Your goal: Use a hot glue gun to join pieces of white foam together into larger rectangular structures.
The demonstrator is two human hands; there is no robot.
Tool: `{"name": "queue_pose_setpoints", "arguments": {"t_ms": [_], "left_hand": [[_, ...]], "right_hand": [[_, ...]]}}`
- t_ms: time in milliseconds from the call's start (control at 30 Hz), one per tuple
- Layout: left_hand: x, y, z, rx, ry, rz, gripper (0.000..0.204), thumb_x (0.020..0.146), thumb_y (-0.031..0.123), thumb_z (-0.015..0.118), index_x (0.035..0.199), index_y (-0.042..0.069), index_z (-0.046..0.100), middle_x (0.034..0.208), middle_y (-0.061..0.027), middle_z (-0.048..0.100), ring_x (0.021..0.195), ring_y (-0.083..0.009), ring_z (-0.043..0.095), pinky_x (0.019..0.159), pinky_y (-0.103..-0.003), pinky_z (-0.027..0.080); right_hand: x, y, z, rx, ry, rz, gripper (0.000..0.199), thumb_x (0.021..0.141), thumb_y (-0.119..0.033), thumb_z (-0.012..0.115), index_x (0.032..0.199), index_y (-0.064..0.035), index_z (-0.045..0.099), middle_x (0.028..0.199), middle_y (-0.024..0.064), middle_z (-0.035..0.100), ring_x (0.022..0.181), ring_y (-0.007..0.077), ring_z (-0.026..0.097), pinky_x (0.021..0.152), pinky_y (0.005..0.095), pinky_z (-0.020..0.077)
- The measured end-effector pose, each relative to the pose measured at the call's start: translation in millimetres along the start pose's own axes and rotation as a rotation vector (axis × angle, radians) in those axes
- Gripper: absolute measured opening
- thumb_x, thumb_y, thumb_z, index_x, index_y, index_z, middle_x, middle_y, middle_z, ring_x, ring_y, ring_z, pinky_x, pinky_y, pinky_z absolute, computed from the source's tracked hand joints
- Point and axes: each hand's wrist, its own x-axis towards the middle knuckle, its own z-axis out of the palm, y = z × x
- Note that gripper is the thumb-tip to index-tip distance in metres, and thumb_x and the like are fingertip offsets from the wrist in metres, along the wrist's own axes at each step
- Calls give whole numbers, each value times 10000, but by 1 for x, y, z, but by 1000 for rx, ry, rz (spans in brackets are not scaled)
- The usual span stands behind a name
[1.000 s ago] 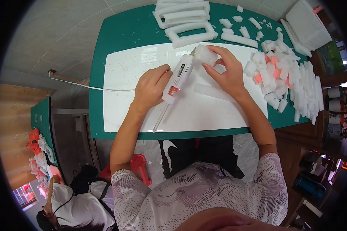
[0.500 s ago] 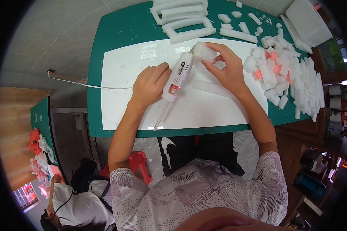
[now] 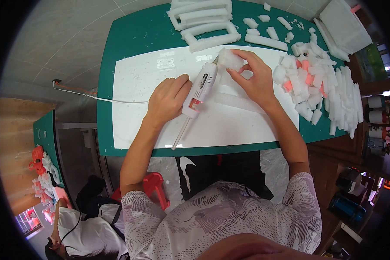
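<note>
My left hand is closed around the handle of a white glue gun, which points away from me with a glue stick sticking out of its back end. The gun's nozzle meets the left side of a white foam block. Pinched between thumb and fingers, that block is in my right hand. Below the block, a long white foam strip lies on the white board, partly behind my right wrist.
Foam frames lie at the table's far edge, with loose scraps beside them. A heap of white and pink foam pieces covers the right side. The gun's cord runs left to a wall socket. A red stool and another person are at lower left.
The whole view has shifted very slightly. Both hands, the glue gun and the foam block keep nearly the same positions relative to each other.
</note>
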Motion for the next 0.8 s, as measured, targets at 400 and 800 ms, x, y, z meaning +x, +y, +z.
{"name": "queue_pose_setpoints", "arguments": {"t_ms": [400, 800], "left_hand": [[-2, 5, 2, -29, -32, -60, 302, 682, 8, 687, 980, -26, 658, 1092, -131, 643, 791, -271, 630, 716, -344, 520], [-1, 7, -2, -96, -106, -78, 353, 672, -40, 679, 1023, -41, 646, 1154, -139, 631, 864, -288, 641, 764, -351, 535]], "right_hand": [[0, 4, 3, 21, -9, -12, 433, 823, -118, 789, 1234, -65, 662, 1250, 104, 667, 999, 189, 668, 758, 262, 573], [-2, 4, 7, 71, -8, 2, 440, 823, -94, 792, 1240, -64, 656, 1244, 104, 668, 1011, 170, 658, 767, 255, 573]]}}
